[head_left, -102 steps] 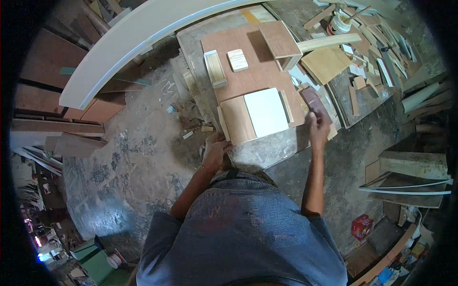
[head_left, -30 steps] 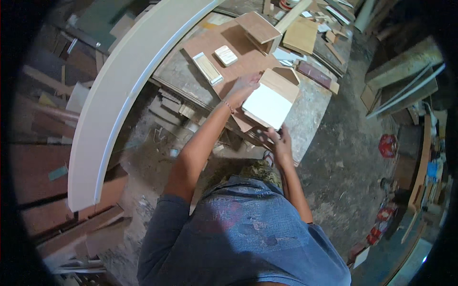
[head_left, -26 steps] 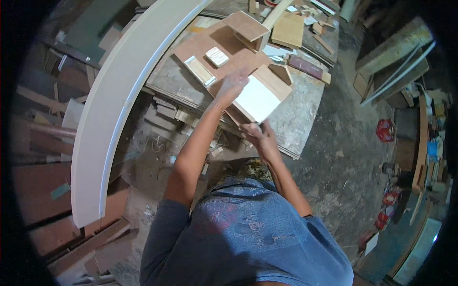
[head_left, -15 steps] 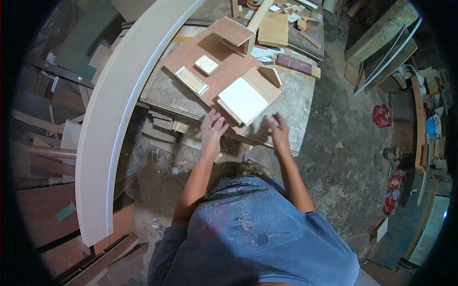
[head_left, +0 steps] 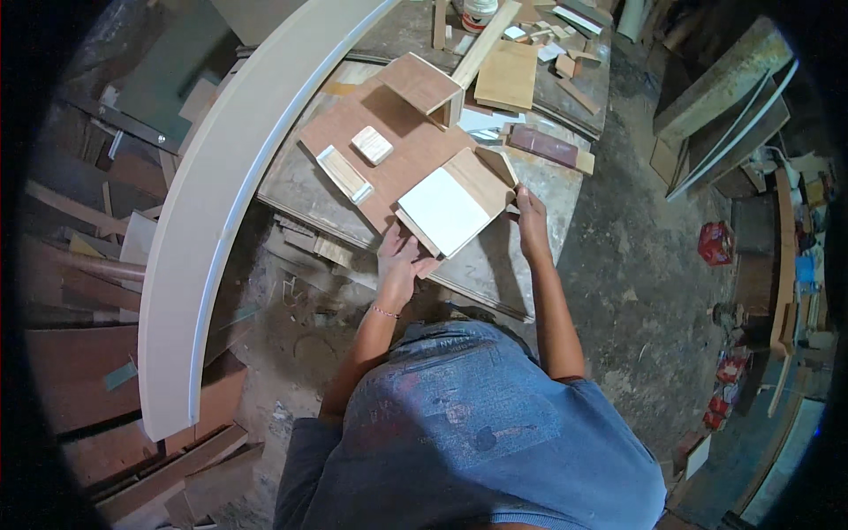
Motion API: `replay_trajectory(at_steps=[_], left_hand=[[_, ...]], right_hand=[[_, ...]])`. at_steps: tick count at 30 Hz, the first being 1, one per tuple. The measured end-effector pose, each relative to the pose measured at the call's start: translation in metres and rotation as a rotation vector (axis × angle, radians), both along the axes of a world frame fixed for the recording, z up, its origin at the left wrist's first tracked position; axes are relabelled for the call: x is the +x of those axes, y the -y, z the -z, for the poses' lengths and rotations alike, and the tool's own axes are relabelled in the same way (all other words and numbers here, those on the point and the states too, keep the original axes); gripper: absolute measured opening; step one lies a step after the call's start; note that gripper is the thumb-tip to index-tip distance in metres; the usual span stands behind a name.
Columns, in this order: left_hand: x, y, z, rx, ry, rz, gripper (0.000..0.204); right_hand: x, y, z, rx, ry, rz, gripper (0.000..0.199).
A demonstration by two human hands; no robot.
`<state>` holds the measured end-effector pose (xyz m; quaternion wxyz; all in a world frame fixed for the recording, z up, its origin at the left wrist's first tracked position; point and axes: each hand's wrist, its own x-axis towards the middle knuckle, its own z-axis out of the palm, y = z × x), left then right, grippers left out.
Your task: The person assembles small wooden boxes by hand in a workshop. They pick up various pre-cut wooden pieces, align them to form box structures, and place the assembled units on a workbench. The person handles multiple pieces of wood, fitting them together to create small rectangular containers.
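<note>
Wood workshop | work table (head_left: 555, 190), upper middle | wood bits (head_left: 565, 65), upper right | big curved board (head_left: 208, 168), upper left | dirty floor (head_left: 618, 291), right side

The white panel (head_left: 443, 210) has a smooth, even face, and the pale wooden board (head_left: 468, 172) showing at its far right side is fine-grained and matt; the reddish baseboard (head_left: 389, 146) looks like plywood, flat and dull, while the small rounded block (head_left: 372, 146) shows bold wood grain; far right, the dark red block (head_left: 541, 143) carries a slight sheen; the desk (head_left: 290, 181) is grey, stained and worn; the curved panel (head_left: 212, 194) at left is smooth and matt, with a glossy strip along its inner edge; near, the shirt (head_left: 468, 424) is faded cloth; the floor (head_left: 609, 318) is rough and blotched.
</note>
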<state>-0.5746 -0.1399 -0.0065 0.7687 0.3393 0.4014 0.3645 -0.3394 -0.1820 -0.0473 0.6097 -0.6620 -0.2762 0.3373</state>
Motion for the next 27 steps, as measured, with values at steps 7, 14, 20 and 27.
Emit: replay_trajectory(at_steps=[7, 14, 20, 27], left_hand=[[0.029, 0.004, -0.006, -0.026, 0.034, -0.059, 0.052], [0.031, 0.020, -0.005, 0.043, 0.026, -0.035, 0.034], [0.038, 0.007, -0.004, 0.047, -0.032, -0.021, 0.030], [0.045, 0.007, -0.006, -0.030, 0.043, -0.050, 0.033]], right_hand=[[0.045, -0.003, -0.013, -0.060, 0.139, -0.104, 0.050], [0.064, -0.013, -0.003, 0.007, -0.141, -0.225, 0.046], [0.075, -0.023, 0.011, 0.013, -0.155, -0.314, 0.046], [0.076, -0.024, 0.003, -0.023, -0.062, -0.347, 0.047]])
